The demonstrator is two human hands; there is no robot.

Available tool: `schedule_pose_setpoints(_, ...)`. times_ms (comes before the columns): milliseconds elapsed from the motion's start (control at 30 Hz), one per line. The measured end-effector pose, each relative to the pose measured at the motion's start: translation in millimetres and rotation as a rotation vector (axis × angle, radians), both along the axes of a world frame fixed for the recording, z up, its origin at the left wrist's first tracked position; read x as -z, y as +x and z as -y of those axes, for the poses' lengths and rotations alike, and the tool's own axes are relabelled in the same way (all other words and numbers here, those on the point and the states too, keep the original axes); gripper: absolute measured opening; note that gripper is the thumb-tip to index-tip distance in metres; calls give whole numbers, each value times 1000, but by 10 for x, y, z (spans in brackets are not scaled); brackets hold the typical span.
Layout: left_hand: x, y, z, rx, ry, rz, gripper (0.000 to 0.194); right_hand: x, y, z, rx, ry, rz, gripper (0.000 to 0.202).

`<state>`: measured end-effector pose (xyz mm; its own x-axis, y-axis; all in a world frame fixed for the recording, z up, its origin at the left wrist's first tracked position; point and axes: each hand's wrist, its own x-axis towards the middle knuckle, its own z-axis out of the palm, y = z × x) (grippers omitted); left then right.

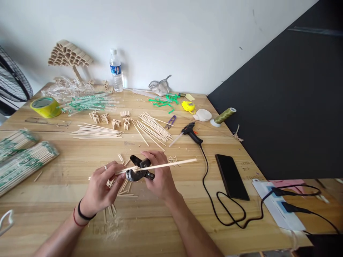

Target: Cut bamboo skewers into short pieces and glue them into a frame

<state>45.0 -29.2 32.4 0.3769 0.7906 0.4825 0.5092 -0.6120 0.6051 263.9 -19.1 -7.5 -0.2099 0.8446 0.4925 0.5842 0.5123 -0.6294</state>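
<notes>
Above the wooden table, my left hand (104,184) is closed around thin wooden sticks. My right hand (160,176) grips a black hand cutter (138,174) with a curved metal jaw. One long stick (171,164) passes by the cutter's jaw and juts out to the right, over my right fingers. The cutter's jaw sits against the sticks beside my left fingertips; whether it has bitten into them I cannot tell. Below my hands lie several short cut pieces (124,187), partly hidden by my left hand.
Loose long sticks (154,128) lie beyond my hands, near small stick-built pieces (116,124). To the right are a glue gun (191,132) with a trailing cord, a phone (232,176) and a power strip (278,205). Wrapped stick bundles (26,166) lie left; a water bottle (116,71) stands behind.
</notes>
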Motion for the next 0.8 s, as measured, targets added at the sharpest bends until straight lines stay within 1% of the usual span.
schedule_pose_setpoints(233, 39, -2, -3, -47, 0, -27, 11, -32, -13, 8, 24, 29, -11, 65)
schedule_pose_setpoints(600, 0, 5, 2, -69, -18, -8, 11, -46, -13, 22, 45, 6, -9, 70)
schedule_pose_setpoints(700, 5, -1, 10, -74, -24, -24, 11, -44, -9, 24, 58, 5, -2, 66)
schedule_pose_setpoints(800, 9, -7, 20, -72, -34, -38, 12, -38, -7, 25, 88, -5, 14, 56)
